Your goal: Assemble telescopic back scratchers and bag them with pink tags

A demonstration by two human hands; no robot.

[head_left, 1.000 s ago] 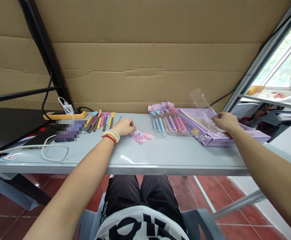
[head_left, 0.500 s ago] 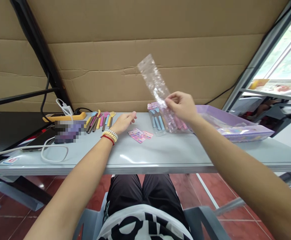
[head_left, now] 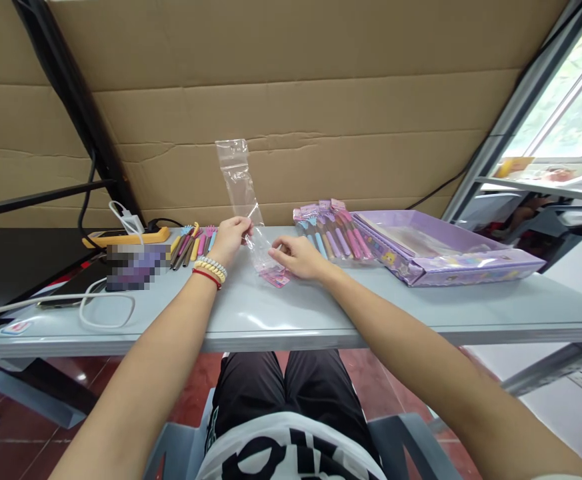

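Observation:
A long clear plastic bag [head_left: 238,177] stands tilted above the table, its top end against the cardboard. My left hand [head_left: 231,240] is closed on one side of the bag at its lower part. At the bag's lower right edge, my right hand [head_left: 298,257] has its thumb and fingers pinched together on the plastic. Small pink printed cards [head_left: 277,277] lie under the bag's bottom end, partly covered by it and the right hand. Left of my left hand lie several loose colourful forks [head_left: 193,247]. Several bagged forks [head_left: 333,233] with pink cards lie beyond my right hand.
A purple box [head_left: 471,270] holding clear plastic bags stands on the right of the table [head_left: 291,320]. On the left are a yellow power strip [head_left: 155,235] with a white charger, a white cable [head_left: 108,323] and a blurred purple thing [head_left: 138,270]. Cardboard [head_left: 321,107] closes the back.
My right hand has brought the clear plastic bag left and down, above the cards. My left hand has moved slightly left and taken hold of the bag. The purple box shows more fully.

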